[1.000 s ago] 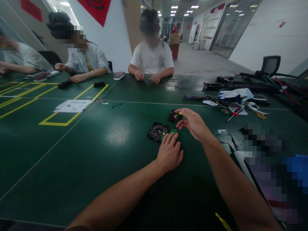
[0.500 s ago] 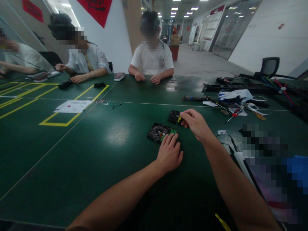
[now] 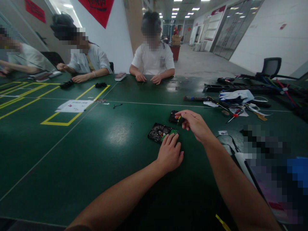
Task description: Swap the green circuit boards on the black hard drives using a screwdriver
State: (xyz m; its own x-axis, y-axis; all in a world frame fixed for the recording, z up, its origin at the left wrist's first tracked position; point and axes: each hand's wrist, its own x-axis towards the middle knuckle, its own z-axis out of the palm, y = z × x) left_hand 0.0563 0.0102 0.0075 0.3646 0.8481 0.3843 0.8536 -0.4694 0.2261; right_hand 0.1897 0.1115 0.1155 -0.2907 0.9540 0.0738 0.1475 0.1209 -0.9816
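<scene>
Our right hand [image 3: 194, 125] has its grip closed, thumb and fingers bent in around a small tool [image 3: 179, 118] with a yellow part, probably a screwdriver; how hard they press we cannot tell. The tool shows at the right end of the smaller black drive [image 3: 172, 116], and whether its tip touches anything is too small to make out. Our left hand [image 3: 169, 150] is spread loosely, holding nothing up: its fingertips rest on the green circuit board [image 3: 173, 132] of the larger hard drive [image 3: 156, 132], which lies flat on the bench [image 3: 86, 154] just nearer to us than the smaller one. To work well here, we should steady that larger drive by its black casing rather than lean on the board, since bare fingers could mark or flex it. We would also do well to hold the tool by its handle, upright and with light pressure, so that a slip does not scratch the parts. Some tiny dark specks [image 3: 132, 123] lie to the left, perhaps screws, and our sleeves and wrists should stay off them. Farther right are a red-handled screwdriver [image 3: 236, 113] and a white glove [image 3: 238, 95]; across the bench sits a co-worker [image 3: 154, 61].
</scene>
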